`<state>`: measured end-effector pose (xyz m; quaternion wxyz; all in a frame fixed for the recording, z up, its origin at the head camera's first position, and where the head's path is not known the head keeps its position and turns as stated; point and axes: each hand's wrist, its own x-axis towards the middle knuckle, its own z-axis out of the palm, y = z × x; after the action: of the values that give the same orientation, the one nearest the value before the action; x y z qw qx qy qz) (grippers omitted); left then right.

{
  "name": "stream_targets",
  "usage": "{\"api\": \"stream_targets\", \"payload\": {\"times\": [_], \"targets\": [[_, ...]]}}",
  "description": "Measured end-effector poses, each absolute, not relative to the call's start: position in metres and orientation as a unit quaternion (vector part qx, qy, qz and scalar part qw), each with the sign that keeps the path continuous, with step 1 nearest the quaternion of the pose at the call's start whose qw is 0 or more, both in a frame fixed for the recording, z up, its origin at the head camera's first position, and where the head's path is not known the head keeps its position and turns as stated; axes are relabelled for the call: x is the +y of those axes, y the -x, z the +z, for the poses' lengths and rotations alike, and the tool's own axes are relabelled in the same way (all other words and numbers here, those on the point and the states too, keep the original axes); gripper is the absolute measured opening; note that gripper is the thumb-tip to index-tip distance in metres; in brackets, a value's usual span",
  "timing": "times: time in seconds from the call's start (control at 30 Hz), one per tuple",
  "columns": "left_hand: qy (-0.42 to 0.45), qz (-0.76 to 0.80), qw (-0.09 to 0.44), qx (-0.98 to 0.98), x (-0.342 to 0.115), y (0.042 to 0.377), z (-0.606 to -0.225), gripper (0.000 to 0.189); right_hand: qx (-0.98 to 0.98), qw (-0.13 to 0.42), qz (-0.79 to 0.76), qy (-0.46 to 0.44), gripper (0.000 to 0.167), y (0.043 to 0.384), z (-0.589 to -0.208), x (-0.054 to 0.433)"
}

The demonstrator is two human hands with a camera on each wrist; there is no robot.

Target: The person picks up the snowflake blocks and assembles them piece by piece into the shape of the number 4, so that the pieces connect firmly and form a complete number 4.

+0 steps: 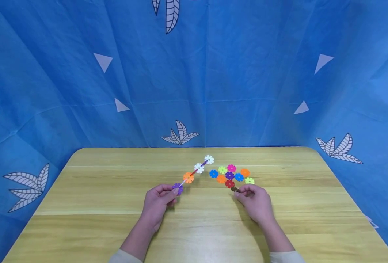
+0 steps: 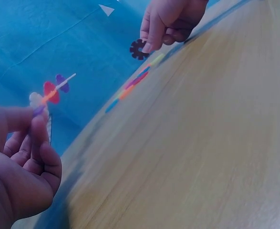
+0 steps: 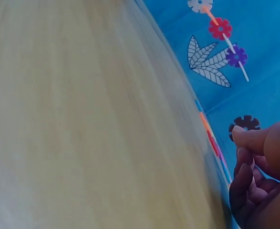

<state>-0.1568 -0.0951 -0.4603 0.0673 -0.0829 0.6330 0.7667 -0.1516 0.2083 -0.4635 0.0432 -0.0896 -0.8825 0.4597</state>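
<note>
In the head view my left hand (image 1: pixel 158 204) pinches the near end of a chain of slotted plastic discs at a purple disc (image 1: pixel 177 189). The chain slants up and away to the right, with an orange disc (image 1: pixel 188 178) and two white discs joined by pieces seen edge-on. My right hand (image 1: pixel 255 204) pinches a dark brown slotted disc (image 1: pixel 234 189) between thumb and finger. The right wrist view shows this dark disc (image 3: pixel 247 122) upright above the table, apart from the chain. In the left wrist view the chain's red disc (image 2: pixel 51 92) points away from my fingers.
Several loose slotted discs lie flat in a cluster just beyond my right hand, among them a purple disc (image 1: pixel 229 175), a red disc (image 1: pixel 229 183) and a blue disc (image 1: pixel 213 174). The wooden table (image 1: pixel 92 190) ends at a blue patterned cloth (image 1: pixel 246 73).
</note>
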Motion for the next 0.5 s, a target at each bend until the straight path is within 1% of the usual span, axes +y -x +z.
{"api": "stream_targets", "payload": {"times": [0.2,0.5], "targets": [[0.089,0.766,0.068,0.633,-0.095,0.157,-0.459,0.02,-0.866,0.029,0.493,0.076,0.009,0.149,-0.456,0.199],[0.09,0.769,0.07,0.629,-0.094,0.156,-0.456,0.021,-0.845,0.035,0.532,0.046,0.01,0.146,-0.455,0.181]]}}
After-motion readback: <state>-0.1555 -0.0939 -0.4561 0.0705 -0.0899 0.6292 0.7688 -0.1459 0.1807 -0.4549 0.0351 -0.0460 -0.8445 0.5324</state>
